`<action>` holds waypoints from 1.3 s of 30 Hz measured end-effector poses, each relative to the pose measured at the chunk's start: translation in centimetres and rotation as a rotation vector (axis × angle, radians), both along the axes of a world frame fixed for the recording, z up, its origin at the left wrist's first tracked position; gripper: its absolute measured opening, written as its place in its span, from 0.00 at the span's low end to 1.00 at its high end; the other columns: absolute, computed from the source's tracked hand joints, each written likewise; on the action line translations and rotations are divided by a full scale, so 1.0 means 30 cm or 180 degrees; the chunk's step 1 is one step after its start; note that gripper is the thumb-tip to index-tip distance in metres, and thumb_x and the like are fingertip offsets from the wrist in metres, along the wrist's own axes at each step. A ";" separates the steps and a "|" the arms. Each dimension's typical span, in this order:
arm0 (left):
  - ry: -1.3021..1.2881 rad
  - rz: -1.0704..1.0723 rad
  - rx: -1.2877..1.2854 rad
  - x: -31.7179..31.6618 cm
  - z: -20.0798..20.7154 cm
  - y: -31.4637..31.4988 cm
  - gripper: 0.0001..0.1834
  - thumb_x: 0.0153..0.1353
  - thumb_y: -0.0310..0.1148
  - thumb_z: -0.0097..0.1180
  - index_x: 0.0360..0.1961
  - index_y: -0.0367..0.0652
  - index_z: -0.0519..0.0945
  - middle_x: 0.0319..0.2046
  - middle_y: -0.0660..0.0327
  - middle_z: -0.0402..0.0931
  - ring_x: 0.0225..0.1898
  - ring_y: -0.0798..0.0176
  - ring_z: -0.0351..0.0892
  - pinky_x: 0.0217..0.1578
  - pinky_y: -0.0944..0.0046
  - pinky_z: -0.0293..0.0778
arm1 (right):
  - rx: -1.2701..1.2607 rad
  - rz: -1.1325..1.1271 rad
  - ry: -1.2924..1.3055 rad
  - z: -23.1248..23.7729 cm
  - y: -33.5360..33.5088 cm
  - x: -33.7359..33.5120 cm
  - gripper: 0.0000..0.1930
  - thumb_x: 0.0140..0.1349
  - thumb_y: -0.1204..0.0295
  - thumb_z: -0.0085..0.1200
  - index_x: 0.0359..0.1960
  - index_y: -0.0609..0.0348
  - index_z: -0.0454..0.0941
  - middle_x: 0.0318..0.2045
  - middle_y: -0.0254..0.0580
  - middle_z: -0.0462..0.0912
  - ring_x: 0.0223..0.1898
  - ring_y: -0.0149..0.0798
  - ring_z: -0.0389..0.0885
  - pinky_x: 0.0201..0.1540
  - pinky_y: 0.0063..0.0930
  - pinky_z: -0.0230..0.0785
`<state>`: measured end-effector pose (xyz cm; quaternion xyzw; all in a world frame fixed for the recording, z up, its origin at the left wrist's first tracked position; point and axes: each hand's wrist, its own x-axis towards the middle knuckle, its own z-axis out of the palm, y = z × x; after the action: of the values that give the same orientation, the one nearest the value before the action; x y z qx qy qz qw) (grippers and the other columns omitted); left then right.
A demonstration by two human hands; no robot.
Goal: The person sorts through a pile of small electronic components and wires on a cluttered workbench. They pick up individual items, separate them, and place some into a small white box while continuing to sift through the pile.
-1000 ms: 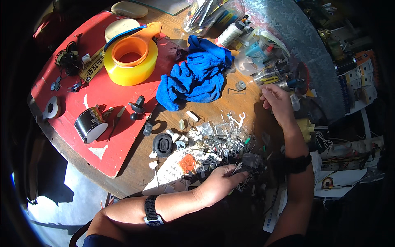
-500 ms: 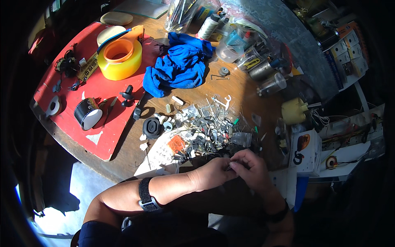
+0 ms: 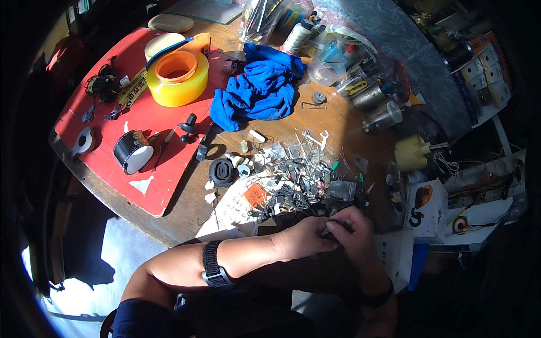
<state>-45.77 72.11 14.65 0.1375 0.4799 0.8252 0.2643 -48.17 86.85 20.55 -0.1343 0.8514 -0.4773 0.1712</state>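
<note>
My left hand (image 3: pixel 305 238) and my right hand (image 3: pixel 354 232) meet at the near edge of the table, in front of a heap of small loose parts (image 3: pixel 298 180). Fingers and thumbs of both are pinched together around something small, of which only a tiny light sliver shows between them. What kind of thing it is I cannot make out. The heap mixes wires, black and white plastic bits and metal pieces, and lies partly over a white sheet with writing (image 3: pixel 231 209).
A red board (image 3: pixel 107 152) on the left carries a yellow tape roll (image 3: pixel 177 91) in an orange holder and a black roll (image 3: pixel 133 152). Behind the heap lies a blue cloth (image 3: pixel 256 90). A clear tub (image 3: pixel 327 70) and jars stand at the back; a white box (image 3: pixel 426 211) is at right.
The whole scene has shifted slightly to the right in view. My hands stay together at the same spot by the heap, with fingers only slightly rearranged.
</note>
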 end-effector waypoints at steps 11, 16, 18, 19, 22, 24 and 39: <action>0.0694 -0.0065 -0.0961 0.015 -0.017 0.015 0.15 0.56 0.32 0.50 0.43 0.36 0.75 0.37 0.50 0.77 0.42 0.55 0.75 0.43 0.61 0.69 | 0.0498 0.0708 0.1110 0.132 -0.112 -0.049 0.04 0.50 0.77 0.57 0.27 0.62 0.76 0.23 0.38 0.74 0.25 0.33 0.74 0.27 0.24 0.65; 0.1508 0.0105 -0.0911 0.048 -0.034 0.026 0.15 0.55 0.32 0.49 0.41 0.36 0.77 0.39 0.47 0.76 0.45 0.49 0.75 0.46 0.59 0.69 | 0.1302 0.2550 0.2045 0.094 -0.284 -0.056 0.04 0.49 0.75 0.53 0.27 0.61 0.75 0.29 0.39 0.74 0.30 0.42 0.75 0.34 0.30 0.69; 0.1689 -0.0235 -0.1133 0.045 -0.043 0.016 0.15 0.55 0.32 0.49 0.41 0.36 0.77 0.40 0.47 0.77 0.44 0.49 0.75 0.46 0.59 0.69 | 0.1350 0.2703 0.1935 0.047 -0.351 -0.066 0.06 0.50 0.72 0.52 0.29 0.60 0.75 0.31 0.41 0.74 0.34 0.43 0.76 0.37 0.33 0.69; 0.1772 -0.0366 -0.1247 0.047 -0.044 0.012 0.15 0.55 0.32 0.49 0.41 0.36 0.77 0.40 0.48 0.77 0.44 0.49 0.75 0.46 0.59 0.69 | 0.1202 0.2729 0.1939 0.028 -0.377 -0.076 0.08 0.50 0.72 0.53 0.32 0.60 0.75 0.32 0.41 0.74 0.34 0.44 0.75 0.37 0.34 0.69; 0.1919 -0.0718 -0.1548 0.051 -0.041 0.013 0.15 0.55 0.32 0.49 0.41 0.36 0.77 0.40 0.48 0.77 0.44 0.49 0.75 0.46 0.59 0.69 | 0.1770 0.2735 0.1886 -0.017 -0.433 -0.090 0.11 0.52 0.69 0.55 0.36 0.59 0.74 0.34 0.43 0.74 0.36 0.46 0.76 0.39 0.35 0.70; 0.1984 -0.0869 -0.1664 0.053 -0.039 0.014 0.15 0.55 0.32 0.49 0.41 0.36 0.77 0.40 0.48 0.77 0.44 0.49 0.75 0.46 0.59 0.69 | 0.2364 0.2606 0.1898 -0.032 -0.455 -0.089 0.13 0.52 0.68 0.55 0.36 0.60 0.73 0.35 0.44 0.75 0.37 0.46 0.77 0.40 0.35 0.70; 0.1838 -0.1607 -0.2000 0.037 0.041 -0.043 0.18 0.55 0.39 0.50 0.40 0.36 0.77 0.38 0.45 0.77 0.44 0.46 0.75 0.44 0.56 0.71 | 0.1714 0.2378 0.1363 -0.010 -0.405 -0.181 0.22 0.51 0.74 0.49 0.50 0.60 0.65 0.25 0.50 0.78 0.28 0.53 0.77 0.32 0.43 0.69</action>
<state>-44.66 70.82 15.87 0.3861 0.7108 0.4791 0.3409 -53.61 74.69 20.25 -0.4756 0.8541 -0.1088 0.1804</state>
